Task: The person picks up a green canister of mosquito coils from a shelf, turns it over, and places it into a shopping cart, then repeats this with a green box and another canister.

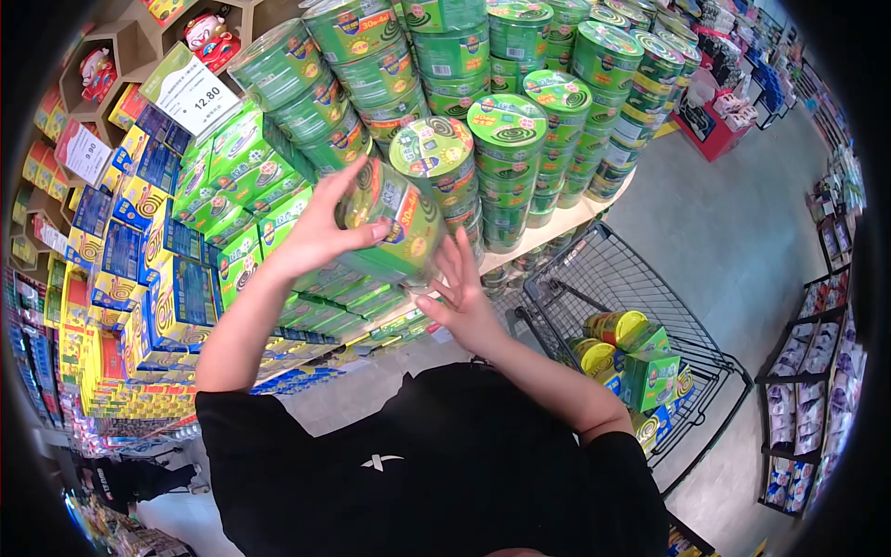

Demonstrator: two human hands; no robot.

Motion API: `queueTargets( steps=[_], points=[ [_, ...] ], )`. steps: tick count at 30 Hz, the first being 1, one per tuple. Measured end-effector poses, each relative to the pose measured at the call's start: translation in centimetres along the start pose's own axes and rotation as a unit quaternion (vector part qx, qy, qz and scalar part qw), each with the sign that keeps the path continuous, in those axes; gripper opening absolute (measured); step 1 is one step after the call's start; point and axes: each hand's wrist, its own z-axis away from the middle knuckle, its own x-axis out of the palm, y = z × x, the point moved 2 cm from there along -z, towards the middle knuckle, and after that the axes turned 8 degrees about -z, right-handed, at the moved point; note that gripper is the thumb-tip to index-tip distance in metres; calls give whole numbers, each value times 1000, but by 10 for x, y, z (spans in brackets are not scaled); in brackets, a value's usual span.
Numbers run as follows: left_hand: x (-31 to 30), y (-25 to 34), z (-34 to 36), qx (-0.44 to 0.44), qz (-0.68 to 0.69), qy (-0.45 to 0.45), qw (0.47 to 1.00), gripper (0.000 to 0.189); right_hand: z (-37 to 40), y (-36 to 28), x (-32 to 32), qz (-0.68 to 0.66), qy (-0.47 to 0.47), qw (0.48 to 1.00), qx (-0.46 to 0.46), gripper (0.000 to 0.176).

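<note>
My left hand [332,230] is closed around a green mosquito coil tub [397,223], thumb on its label and fingers over its far side. The tub is tilted, held in front of the stacked tubs. At its lower right end is my right hand [461,295], fingers spread and fingertips right by the tub's edge. Just behind stands a stack topped by a tub with a pale yellow-green lid [432,147]. Beside that, another stack has a green spiral-printed lid [507,121].
Green boxes [243,167] and blue-yellow boxes [181,288] are piled at left under price signs [197,93]. A wire shopping cart [640,269] at right carries several boxes and tubs. Grey floor [733,223] lies beyond it, with goods racks [798,408] at far right.
</note>
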Motion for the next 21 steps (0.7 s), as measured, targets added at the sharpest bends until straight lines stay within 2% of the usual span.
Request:
queueTargets(
  steps=[3,4,7,9,21],
  points=[
    [-22,0,-4,60,-132,14,989,104,16,16,-31,13,18,999,30,106],
    [-27,1,-6,46,-180,3,983,110,22,17,-39,10,32,999,41,103],
    [-32,-13,-18,76,-265,-7,961,112,36,21,-57,1,72,995,66,94],
    [-30,-23,-26,79,-272,-28,959,112,45,26,-73,41,93,991,88,92],
    [-12,-56,-55,77,-253,-93,960,118,73,29,-100,54,158,981,99,87]
  ],
)
